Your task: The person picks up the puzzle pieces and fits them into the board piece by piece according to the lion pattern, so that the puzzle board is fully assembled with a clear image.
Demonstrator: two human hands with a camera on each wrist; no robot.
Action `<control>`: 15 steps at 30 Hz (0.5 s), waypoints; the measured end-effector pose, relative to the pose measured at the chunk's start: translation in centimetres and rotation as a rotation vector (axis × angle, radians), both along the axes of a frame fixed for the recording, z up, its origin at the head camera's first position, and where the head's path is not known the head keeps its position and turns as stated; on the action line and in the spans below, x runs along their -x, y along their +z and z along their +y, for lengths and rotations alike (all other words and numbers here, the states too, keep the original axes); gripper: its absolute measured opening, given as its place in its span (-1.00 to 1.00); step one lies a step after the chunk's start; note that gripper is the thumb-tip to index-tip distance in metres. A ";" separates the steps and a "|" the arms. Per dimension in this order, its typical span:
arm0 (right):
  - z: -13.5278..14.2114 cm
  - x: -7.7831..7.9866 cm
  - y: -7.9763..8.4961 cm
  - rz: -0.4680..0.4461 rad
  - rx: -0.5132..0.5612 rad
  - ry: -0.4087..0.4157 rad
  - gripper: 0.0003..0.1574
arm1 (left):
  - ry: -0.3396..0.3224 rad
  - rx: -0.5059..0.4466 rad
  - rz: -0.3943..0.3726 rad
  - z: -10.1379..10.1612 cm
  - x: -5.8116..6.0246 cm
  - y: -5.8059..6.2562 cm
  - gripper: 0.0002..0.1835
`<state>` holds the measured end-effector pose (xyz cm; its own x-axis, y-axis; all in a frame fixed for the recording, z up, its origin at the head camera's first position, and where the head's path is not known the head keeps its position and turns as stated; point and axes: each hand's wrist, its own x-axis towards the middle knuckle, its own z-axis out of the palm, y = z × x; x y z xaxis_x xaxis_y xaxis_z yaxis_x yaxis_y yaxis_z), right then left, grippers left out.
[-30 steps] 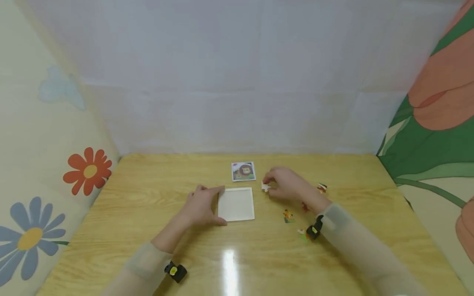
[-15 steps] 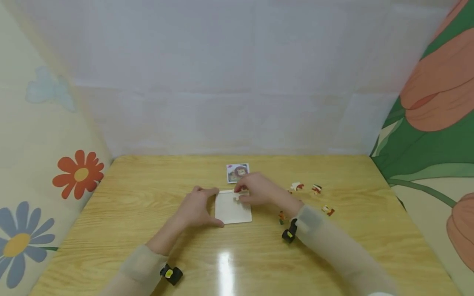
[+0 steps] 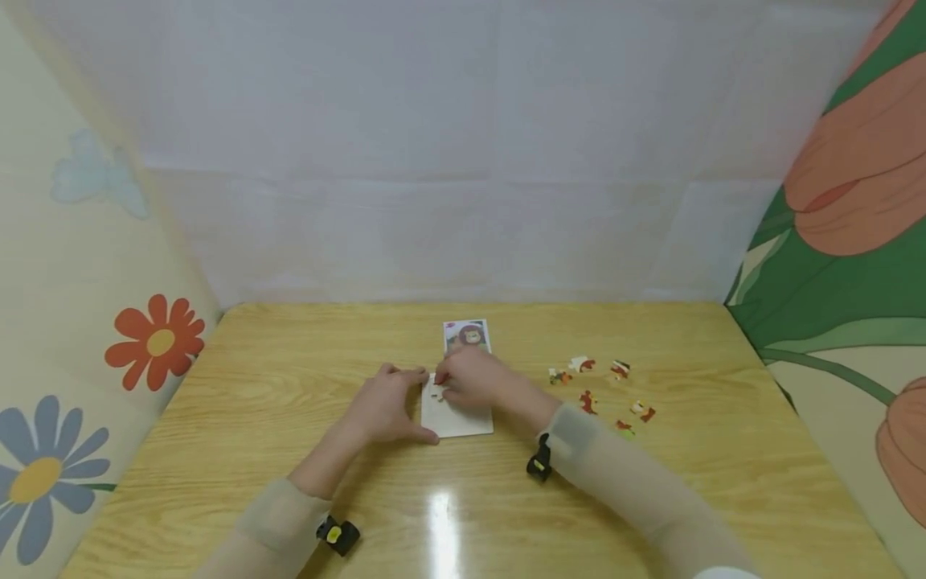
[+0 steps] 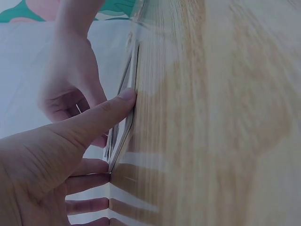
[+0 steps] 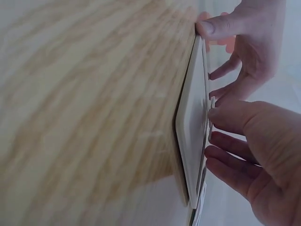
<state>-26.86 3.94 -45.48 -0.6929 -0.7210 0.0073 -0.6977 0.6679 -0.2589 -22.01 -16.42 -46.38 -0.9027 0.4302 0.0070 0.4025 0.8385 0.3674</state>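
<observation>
A small jigsaw piece (image 3: 437,392) is pinched between the thumb and fingers of my right hand (image 3: 477,379), low over the upper left part of a white square puzzle tray (image 3: 457,426). Seen from the right wrist, the piece (image 5: 212,101) is a thin pale edge at the thumb tip, right at the tray's surface. My left hand (image 3: 383,408) holds the tray by its left side, thumb at the near corner and fingers at the far corner. In the left wrist view the left thumb (image 4: 106,110) lies along the tray's edge. The right hand hides part of the tray.
Behind the tray lies a square picture card (image 3: 472,331) with a lion, partly covered by the right hand. To the right, several loose jigsaw pieces (image 3: 588,401) are scattered on the wooden table (image 3: 304,354). A white cloth (image 3: 434,201) hangs behind the table.
My right hand has carried the jigsaw piece leftward from beside the card to the tray's upper left, uncovering the loose pieces. The left hand stays at the tray; the head view shifted slightly.
</observation>
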 end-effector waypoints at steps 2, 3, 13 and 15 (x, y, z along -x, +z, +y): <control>-0.2 -0.1 -0.1 0.013 -0.010 -0.006 -0.74 | 0.005 0.004 0.001 0.0 0.0 -0.1 0.14; -0.3 -0.1 -0.2 0.019 -0.016 -0.010 -0.74 | 0.005 0.006 0.001 -0.1 0.0 -0.1 0.14; -1.0 -0.5 -0.4 0.082 -0.075 -0.024 -0.75 | -0.006 0.030 0.017 0.0 0.0 -0.1 0.15; -1.1 -0.6 -0.3 0.083 -0.082 -0.025 -0.76 | -0.005 0.036 0.022 0.0 0.0 -0.2 0.14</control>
<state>-26.28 2.87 -45.81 -0.7101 -0.7040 0.0069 -0.6974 0.7020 -0.1446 -22.02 -16.46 -46.54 -0.9002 0.4354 0.0113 0.4146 0.8488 0.3280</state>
